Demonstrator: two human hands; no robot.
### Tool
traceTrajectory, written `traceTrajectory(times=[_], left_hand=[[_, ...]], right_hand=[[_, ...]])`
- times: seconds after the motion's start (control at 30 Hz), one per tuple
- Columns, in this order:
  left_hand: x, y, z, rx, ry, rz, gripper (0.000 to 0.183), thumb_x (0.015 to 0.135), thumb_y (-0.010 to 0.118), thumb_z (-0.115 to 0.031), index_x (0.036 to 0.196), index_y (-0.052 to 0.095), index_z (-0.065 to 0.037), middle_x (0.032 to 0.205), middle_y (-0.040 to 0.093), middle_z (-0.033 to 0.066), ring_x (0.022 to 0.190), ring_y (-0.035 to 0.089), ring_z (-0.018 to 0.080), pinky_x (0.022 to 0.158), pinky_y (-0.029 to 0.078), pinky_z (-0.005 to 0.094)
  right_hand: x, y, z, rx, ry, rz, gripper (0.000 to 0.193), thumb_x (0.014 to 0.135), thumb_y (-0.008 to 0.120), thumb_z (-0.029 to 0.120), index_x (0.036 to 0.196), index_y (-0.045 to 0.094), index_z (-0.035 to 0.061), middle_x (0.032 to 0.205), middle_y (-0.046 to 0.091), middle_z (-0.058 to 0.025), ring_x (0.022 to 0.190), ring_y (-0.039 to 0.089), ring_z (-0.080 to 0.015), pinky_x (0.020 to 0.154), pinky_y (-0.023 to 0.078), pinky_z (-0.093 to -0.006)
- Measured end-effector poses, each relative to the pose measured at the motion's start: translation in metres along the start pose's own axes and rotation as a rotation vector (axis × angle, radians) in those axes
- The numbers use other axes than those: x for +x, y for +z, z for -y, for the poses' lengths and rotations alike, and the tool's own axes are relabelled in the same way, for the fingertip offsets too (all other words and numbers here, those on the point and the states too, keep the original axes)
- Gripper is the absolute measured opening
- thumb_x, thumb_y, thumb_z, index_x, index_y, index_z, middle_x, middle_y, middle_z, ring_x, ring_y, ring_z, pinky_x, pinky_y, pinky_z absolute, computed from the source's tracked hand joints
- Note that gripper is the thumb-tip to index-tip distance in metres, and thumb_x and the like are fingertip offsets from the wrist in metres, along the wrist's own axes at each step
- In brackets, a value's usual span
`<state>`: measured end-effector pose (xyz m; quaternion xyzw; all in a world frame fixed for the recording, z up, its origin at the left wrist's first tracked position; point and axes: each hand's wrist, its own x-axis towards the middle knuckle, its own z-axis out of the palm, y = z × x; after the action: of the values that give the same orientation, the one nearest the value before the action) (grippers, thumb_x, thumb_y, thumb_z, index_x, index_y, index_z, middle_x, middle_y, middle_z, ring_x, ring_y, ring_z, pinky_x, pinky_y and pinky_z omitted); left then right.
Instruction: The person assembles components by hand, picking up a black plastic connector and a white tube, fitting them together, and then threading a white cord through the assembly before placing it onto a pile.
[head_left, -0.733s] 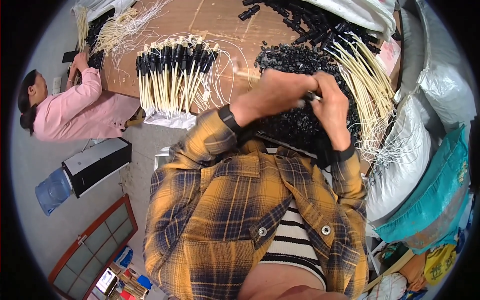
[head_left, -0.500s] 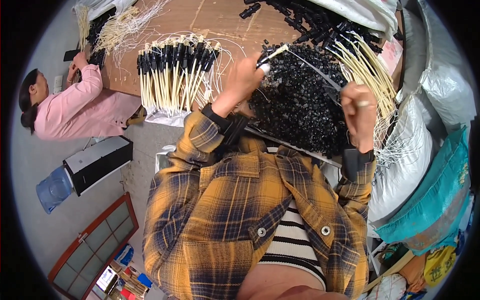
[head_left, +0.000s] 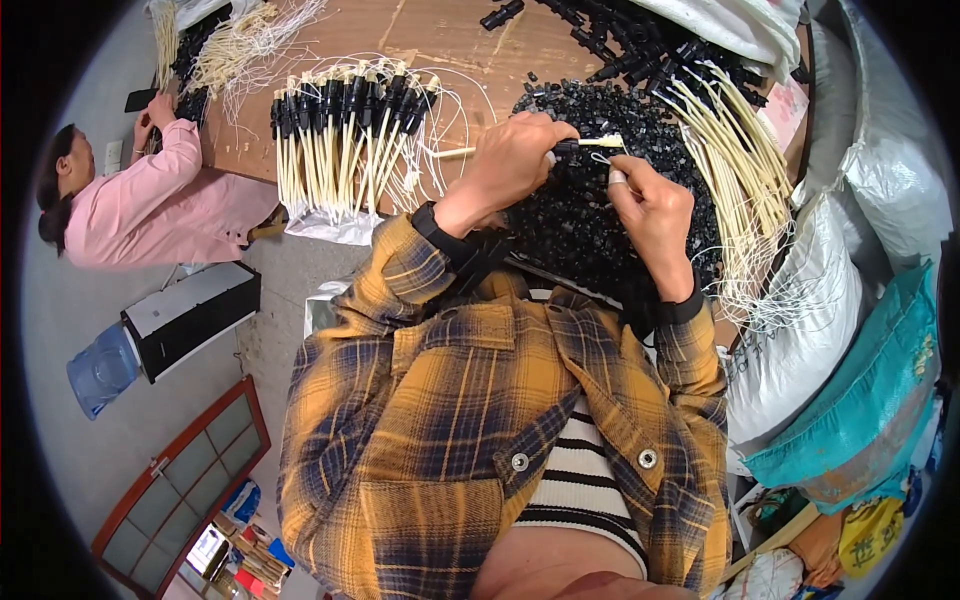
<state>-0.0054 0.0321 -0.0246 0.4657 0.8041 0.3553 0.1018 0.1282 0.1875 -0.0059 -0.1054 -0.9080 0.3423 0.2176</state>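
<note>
My left hand (head_left: 510,160) is closed around a thin cream tube (head_left: 601,141) with a black fitting on it; the tube lies roughly level and shows on both sides of the fist. Close to the tube's right end, my right hand (head_left: 655,208) pinches a white string (head_left: 600,157), which makes a small loop between the hands. Both hands are above a heap of small black plastic pieces (head_left: 590,220). To the left, cream tubes with black fittings (head_left: 350,110) lie side by side in a row. A bundle of plain cream tubes (head_left: 735,150) with white strings lies to the right.
Larger black fittings (head_left: 630,55) are scattered at the far right of the brown table (head_left: 430,35). White sacks (head_left: 800,300) and a teal sack (head_left: 850,400) crowd the right side. A person in pink (head_left: 150,200) works at the left, beyond a tangle of stringed tubes (head_left: 240,55).
My right hand has come left and closer to my left hand, and the string stretched between them is now a small loop. The held tube has turned nearly level.
</note>
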Motion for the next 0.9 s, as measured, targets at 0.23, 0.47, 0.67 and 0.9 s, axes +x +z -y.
traceTrajectory(times=[0.23, 0.47, 0.67, 0.9], left_hand=[[0.001, -0.002, -0.013, 0.035, 0.058, 0.072, 0.038, 0.073, 0.060, 0.004, 0.108, 0.063, -0.008, 0.091, 0.063, 0.0113, 0.090, 0.060, 0.0320, 0.078, 0.048, 0.0410], [0.001, -0.001, -0.017, -0.030, 0.054, 0.125, 0.045, 0.073, 0.059, 0.003, 0.116, 0.058, -0.010, 0.092, 0.064, 0.0130, 0.093, 0.060, 0.0341, 0.079, 0.048, 0.0429], [0.014, -0.008, -0.028, -0.020, -0.097, 0.477, 0.054, 0.073, 0.059, 0.004, 0.124, 0.051, -0.010, 0.096, 0.065, 0.0152, 0.093, 0.062, 0.0351, 0.080, 0.048, 0.0413], [0.009, -0.005, -0.018, -0.346, 0.203, -0.182, 0.015, 0.066, 0.068, 0.005, 0.077, 0.065, -0.005, 0.076, 0.064, 0.0034, 0.073, 0.060, 0.0223, 0.064, 0.049, 0.0312]], right_hand=[[-0.001, 0.007, -0.005, 0.003, -0.013, 0.036, 0.011, 0.081, 0.067, 0.009, 0.091, 0.069, 0.0070, 0.059, 0.058, -0.0092, 0.048, 0.056, -0.0176, 0.047, 0.043, -0.0282], [-0.002, 0.007, -0.003, 0.079, -0.023, 0.085, 0.010, 0.082, 0.066, 0.008, 0.092, 0.067, 0.0052, 0.064, 0.061, -0.0102, 0.052, 0.060, -0.0206, 0.050, 0.046, -0.0303], [-0.007, 0.007, -0.001, 0.112, -0.095, 0.159, 0.015, 0.088, 0.059, 0.007, 0.103, 0.061, 0.0048, 0.072, 0.063, -0.0149, 0.060, 0.063, -0.0317, 0.053, 0.048, -0.0363], [-0.002, 0.002, 0.003, 0.031, -0.075, 0.153, 0.014, 0.089, 0.062, 0.011, 0.100, 0.061, 0.0043, 0.075, 0.063, -0.0159, 0.063, 0.064, -0.0317, 0.054, 0.049, -0.0359]])
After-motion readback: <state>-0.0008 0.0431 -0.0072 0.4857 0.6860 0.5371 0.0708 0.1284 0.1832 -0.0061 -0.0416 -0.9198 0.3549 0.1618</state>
